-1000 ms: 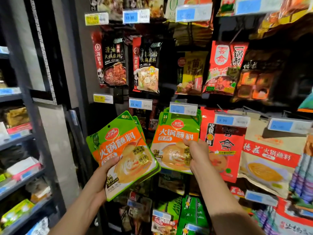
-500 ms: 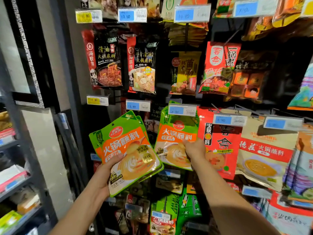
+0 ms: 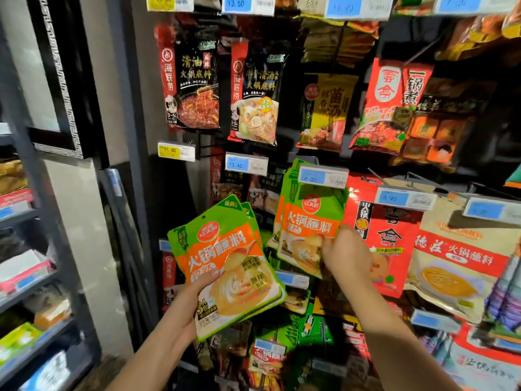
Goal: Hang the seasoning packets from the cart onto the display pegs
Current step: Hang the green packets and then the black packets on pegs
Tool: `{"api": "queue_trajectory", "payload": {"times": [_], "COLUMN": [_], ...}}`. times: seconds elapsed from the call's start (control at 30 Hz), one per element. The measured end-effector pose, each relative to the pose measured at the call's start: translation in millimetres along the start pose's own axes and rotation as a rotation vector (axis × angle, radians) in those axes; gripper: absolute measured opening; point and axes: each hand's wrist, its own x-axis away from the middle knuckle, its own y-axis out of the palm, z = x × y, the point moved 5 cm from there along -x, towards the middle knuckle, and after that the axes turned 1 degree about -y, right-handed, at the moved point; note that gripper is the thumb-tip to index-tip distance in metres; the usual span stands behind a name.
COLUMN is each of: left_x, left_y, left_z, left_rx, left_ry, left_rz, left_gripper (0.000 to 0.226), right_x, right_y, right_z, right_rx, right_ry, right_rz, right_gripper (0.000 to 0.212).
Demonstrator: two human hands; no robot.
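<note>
Green 火锅蘸料 stack (image 3: 228,266), left hand (image 3: 189,306) gripping; right hand (image 3: 348,256) pinching packet (image 3: 307,224) below 6.00 tag (image 3: 321,177)

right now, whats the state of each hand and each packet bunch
left hand: grips held packets, thumb on front
held packets: stacked, tilted, not on a peg
right hand: curled on peg packets, lower right, blurred
peg packets: hanging under 6.00 tag

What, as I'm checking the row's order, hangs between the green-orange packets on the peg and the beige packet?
A red packet hangs between them, in the head view.
</note>
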Motion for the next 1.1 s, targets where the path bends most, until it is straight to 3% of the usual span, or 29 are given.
{"api": "queue_trajectory", "payload": {"times": [0.1,0.2,0.3,0.47,0.53,0.7,0.8,0.97,1.1], "left_x": [-0.5,-2.7,-5.2,-10.9,-12.4,-13.4,-14.4,-22.4,-28.4], "left_y": [11.4,21.9,28.7,35.4,41.2,50.1,49.8,44.1,34.7], "left_z": [-4.8,-9.7,-13.0,-15.6,-14.1,-15.6,-18.2,-21.7,-22.0], "left_rx": [-0.021,-0.033,-0.038,-0.066,-0.058,0.037,0.089,0.019,-0.044], "left_ry": [-0.012,-0.018,-0.012,-0.017,-0.018,-0.086,-0.133,-0.064,-0.037], "left_rz": [-0.022,-0.031,-0.059,-0.097,-0.11,-0.162,-0.185,-0.145,-0.109], "left_gripper": [0.043,0.047,0.047,0.051,0.049,0.05,0.048,0.048,0.046], "right_x": [24.2,39.0,45.3,46.7,48.2,43.6,42.2,46.0,47.3], "right_y": [-18.4,-12.5,4.5,18.6,17.9,18.8,16.0,14.6,16.3], "right_z": [-36.4,-63.3,-72.8,-65.3,-65.4,-52.3,-40.1,-17.9,9.6], "right_rx": [-0.299,-0.654,-0.691,-0.842,-0.861,-0.938,-1.129,-1.307,-1.297], "right_ry": [-0.11,-0.132,-0.143,-0.091,-0.127,-0.117,-0.03,0.088,0.156], "right_rz": [0.091,-0.113,-0.325,-0.395,-0.394,-0.362,-0.38,-0.379,-0.412], "right_gripper": [0.016,0.027,0.036,0.047,0.049,0.026,0.056,0.066,0.048]}}
